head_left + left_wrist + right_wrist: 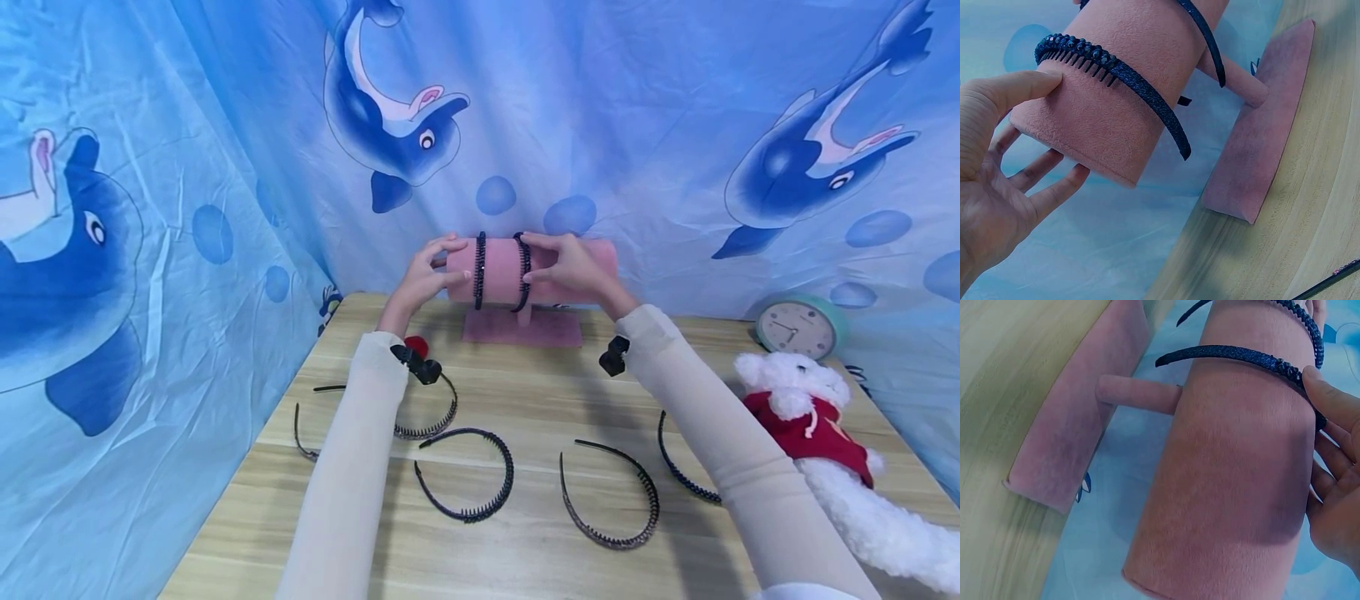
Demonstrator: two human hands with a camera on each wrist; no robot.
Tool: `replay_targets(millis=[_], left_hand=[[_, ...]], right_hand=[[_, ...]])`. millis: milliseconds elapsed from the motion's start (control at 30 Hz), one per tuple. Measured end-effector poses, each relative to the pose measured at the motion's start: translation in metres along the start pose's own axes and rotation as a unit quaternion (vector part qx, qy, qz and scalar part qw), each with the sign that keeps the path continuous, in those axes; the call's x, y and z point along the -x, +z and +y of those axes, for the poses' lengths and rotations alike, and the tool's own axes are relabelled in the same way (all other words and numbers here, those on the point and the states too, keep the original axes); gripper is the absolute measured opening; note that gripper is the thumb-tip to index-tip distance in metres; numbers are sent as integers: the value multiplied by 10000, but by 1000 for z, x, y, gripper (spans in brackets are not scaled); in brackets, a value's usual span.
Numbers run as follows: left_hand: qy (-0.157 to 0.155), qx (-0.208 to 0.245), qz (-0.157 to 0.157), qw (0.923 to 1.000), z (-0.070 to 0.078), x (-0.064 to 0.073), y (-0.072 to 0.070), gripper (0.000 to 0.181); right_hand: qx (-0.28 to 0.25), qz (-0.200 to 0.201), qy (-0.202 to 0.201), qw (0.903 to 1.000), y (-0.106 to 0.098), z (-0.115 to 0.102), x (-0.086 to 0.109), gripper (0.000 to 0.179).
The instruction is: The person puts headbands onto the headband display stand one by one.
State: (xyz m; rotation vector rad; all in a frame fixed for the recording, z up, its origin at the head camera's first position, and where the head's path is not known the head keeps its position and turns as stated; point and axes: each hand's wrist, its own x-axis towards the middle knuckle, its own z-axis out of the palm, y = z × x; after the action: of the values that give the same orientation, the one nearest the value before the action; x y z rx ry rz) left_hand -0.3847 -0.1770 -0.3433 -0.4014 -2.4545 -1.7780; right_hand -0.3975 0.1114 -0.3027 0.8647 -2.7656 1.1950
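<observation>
Head view: both hands' grips, fingers loosely spread, on pink velvety cylinder (501,271) with toothed black headbands (480,271).

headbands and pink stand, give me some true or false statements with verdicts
1. Two headbands sit on the pink roll. True: one by the left hand, one by the right hand.
2. The right hand is flat on the table. False: its fingers touch the right headband on the roll.
3. A clock stands at the table's far right. True.
4. The plush toy wears green. False: red.
5. No headbands lie on the table. False: several do, such as one between the arms.
</observation>
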Motion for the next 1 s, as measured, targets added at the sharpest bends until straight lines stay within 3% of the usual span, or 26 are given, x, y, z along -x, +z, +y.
replay_targets(millis=[233,333,500,700,867,1000], left_hand=[[-46,-17,-121,9999,23,11,0,60],[-65,-66,-125,9999,25,12,0,60],[-74,-17,-25,10000,10,4,1,60],[135,-78,76,9998,-3,-2,0,58],[106,-69,60,9999,-3,-3,1,59],[-40,32,-18,10000,8,2,1,61]], right_hand=[[-109,70,-72,9999,7,-4,-2,73],[-117,92,-100,9998,12,-6,-5,74],[-222,128,-97,9996,20,-9,-9,75],[-206,241,-221,9993,30,-14,-11,74],[-96,374,-319,9987,36,-14,-14,73],[16,522,-541,9972,41,-15,-14,72]])
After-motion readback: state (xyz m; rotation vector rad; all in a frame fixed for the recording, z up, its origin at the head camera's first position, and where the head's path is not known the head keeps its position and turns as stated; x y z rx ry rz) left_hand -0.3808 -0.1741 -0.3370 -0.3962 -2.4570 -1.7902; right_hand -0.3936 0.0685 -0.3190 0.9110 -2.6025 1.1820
